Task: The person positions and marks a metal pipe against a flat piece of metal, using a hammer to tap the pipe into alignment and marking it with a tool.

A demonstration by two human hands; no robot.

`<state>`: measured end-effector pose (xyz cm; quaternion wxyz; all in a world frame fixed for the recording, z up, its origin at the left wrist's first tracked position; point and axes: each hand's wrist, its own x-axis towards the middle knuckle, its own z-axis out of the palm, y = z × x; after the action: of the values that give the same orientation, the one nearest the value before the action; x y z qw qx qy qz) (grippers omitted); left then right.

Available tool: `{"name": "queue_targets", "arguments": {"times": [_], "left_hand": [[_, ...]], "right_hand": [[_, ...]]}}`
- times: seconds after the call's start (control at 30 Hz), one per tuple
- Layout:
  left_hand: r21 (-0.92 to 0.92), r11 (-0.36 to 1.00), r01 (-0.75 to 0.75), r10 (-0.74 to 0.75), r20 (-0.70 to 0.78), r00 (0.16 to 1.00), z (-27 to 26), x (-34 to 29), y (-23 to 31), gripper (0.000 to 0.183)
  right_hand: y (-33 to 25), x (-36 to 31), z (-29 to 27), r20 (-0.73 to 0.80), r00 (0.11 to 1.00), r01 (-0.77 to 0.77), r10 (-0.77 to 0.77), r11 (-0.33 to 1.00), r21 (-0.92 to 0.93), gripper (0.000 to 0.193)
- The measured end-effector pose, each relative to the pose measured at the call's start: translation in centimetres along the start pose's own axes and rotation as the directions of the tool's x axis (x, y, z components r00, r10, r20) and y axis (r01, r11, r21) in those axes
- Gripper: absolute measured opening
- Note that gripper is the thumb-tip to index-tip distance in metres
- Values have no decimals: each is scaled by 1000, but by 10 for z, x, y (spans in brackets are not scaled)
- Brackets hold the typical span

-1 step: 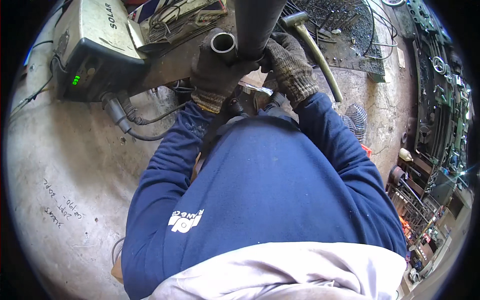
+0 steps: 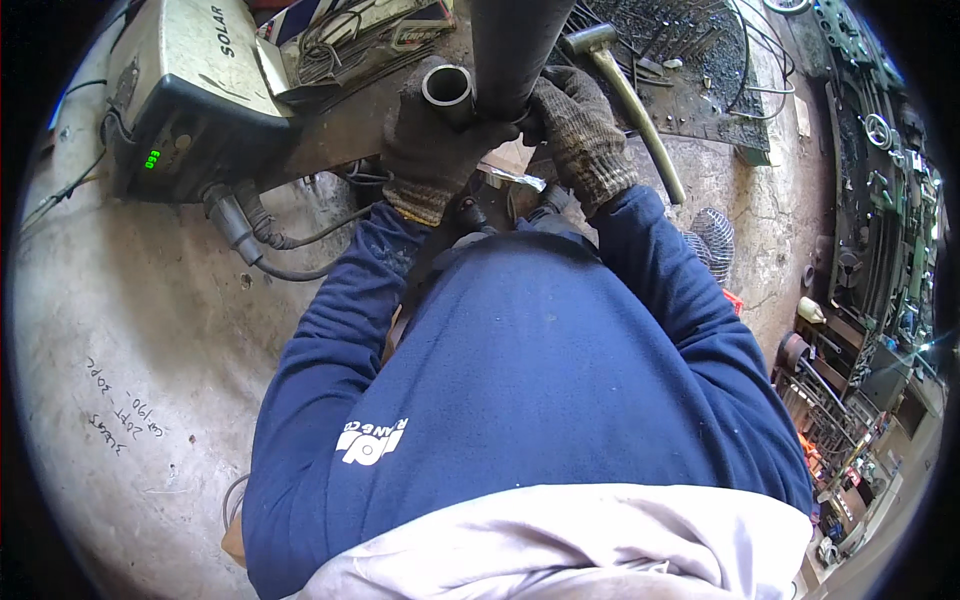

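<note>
Both my hands wear dark, worn knit gloves and meet at the lower end of a thick dark metal pipe [image 2: 512, 50], which runs up out of view. My left hand [image 2: 425, 150] is closed round a short piece of metal pipe [image 2: 448, 103], its open round end facing up. The left thumb reaches across to the foot of the dark pipe. On the other side, my right hand [image 2: 578, 125] grips the dark pipe, with its fingers partly hidden. The two pipes stand side by side, close together; whether they are joined I cannot tell.
A hammer [image 2: 635, 110] lies right of my right hand. Behind it is a dark work surface [image 2: 690, 110] with loose metal bits. At left stands a welding machine [image 2: 190, 110] with a thick cable [image 2: 232, 225]. Thin rods [image 2: 365, 75] lie beside it. Tool racks [image 2: 850, 250] line the right.
</note>
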<state>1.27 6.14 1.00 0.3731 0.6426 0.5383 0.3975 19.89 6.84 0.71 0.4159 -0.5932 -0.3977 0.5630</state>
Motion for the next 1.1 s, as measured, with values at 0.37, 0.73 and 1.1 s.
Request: {"name": "queue_targets", "arguments": {"times": [0.37,0.73,1.1], "left_hand": [[3,998,-63,63,-92,994,3,-3,-16,59],[138,988,-66,85,-137,987,12,3,-35,79],[296,950,-102,167,-204,965,21,-7,-44,76]], "right_hand": [[2,-1,-3,13,1000,-29,28,999,21,38],[12,63,-11,-56,565,731,-823,531,-428,40],[5,99,21,-15,718,637,-696,666,-388,42]]}}
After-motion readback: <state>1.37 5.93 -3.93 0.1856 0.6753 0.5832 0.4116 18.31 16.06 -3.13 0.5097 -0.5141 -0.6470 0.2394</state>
